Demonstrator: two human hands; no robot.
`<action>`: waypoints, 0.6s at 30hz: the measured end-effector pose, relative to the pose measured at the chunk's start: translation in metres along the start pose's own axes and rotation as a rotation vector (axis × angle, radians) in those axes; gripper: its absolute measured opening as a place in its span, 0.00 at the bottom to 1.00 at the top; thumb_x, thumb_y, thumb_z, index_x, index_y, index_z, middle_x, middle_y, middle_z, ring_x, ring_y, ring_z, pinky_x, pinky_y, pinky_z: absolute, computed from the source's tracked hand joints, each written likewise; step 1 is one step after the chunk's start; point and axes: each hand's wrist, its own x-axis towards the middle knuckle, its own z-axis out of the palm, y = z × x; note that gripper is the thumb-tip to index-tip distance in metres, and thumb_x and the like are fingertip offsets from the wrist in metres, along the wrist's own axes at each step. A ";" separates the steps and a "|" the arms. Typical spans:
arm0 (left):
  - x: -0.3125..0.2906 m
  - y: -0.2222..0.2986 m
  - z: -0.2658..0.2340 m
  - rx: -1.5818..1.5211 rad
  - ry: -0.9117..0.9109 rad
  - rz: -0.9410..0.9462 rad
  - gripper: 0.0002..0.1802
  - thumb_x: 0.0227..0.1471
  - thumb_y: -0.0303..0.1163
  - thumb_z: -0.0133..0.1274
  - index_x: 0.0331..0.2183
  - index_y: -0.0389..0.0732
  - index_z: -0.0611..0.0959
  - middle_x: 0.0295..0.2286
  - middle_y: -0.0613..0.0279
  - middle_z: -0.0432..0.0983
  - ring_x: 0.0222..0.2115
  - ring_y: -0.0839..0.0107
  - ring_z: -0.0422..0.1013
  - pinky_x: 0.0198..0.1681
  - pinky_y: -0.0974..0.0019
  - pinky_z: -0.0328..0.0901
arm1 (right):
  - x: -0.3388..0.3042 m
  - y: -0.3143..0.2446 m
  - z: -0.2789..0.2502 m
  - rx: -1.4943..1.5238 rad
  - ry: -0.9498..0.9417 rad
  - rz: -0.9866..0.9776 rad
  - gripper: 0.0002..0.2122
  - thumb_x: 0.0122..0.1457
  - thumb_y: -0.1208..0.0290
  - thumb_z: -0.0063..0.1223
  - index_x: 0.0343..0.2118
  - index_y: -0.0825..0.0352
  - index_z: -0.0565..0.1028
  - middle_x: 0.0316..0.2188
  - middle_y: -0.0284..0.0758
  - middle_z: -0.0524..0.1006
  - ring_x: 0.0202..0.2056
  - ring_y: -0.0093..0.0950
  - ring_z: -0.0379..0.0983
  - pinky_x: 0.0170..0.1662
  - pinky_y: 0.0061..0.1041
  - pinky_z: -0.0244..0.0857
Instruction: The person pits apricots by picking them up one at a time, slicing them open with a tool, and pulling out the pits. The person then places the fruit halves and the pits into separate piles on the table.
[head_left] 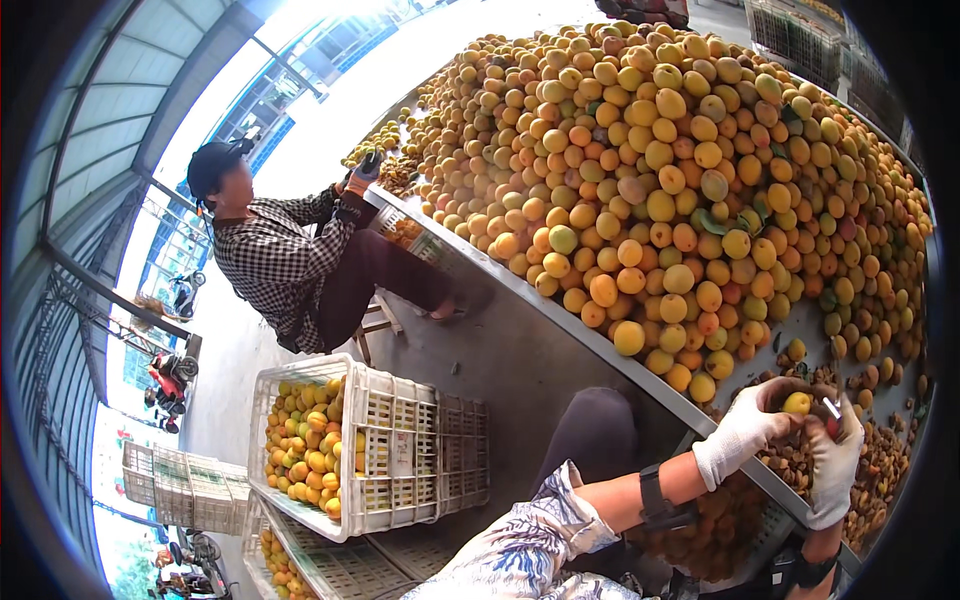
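Observation:
Both my hands wear white gloves with darkened fingertips and meet over the near right part of the table. My left hand (748,430) is closed round a yellow apricot (797,403). Close beside it, my right hand (836,462) grips a small cutting tool (831,408) with a shiny metal end and a bit of red; its exact shape is mostly hidden by my fingers. Beneath and around my hands lie brownish apricot halves or scraps (880,462). A big heap of whole apricots (640,200) covers the table beyond them.
The metal table edge (600,345) runs diagonally before me. White plastic crates (395,450) with apricots stand at left, on top of other crates. Another person (290,240) in a checked shirt sits working at the table's far left. More crates (795,45) stand at the back right.

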 end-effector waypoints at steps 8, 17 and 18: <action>-0.005 0.039 -0.002 0.068 0.139 -0.019 0.28 0.49 0.25 0.43 0.55 0.33 0.72 0.41 0.54 0.77 0.38 0.68 0.77 0.42 0.67 0.74 | -0.004 -0.018 -0.002 0.325 -0.005 0.046 0.17 0.67 0.58 0.46 0.48 0.67 0.73 0.31 0.23 0.74 0.22 0.10 0.60 0.24 0.12 0.52; 0.005 0.023 -0.011 -0.188 0.032 0.025 0.32 0.57 0.36 0.47 0.59 0.27 0.66 0.44 0.45 0.76 0.43 0.57 0.77 0.47 0.59 0.72 | -0.005 -0.011 -0.008 -0.270 -0.144 -0.274 0.21 0.67 0.50 0.47 0.36 0.69 0.74 0.23 0.35 0.76 0.25 0.25 0.71 0.30 0.26 0.64; 0.003 0.024 -0.011 -0.200 0.025 0.027 0.33 0.57 0.36 0.47 0.59 0.27 0.65 0.44 0.44 0.77 0.43 0.56 0.77 0.47 0.58 0.71 | -0.006 -0.014 -0.009 -0.327 -0.216 -0.210 0.21 0.67 0.50 0.47 0.35 0.67 0.74 0.22 0.39 0.74 0.23 0.32 0.70 0.29 0.29 0.63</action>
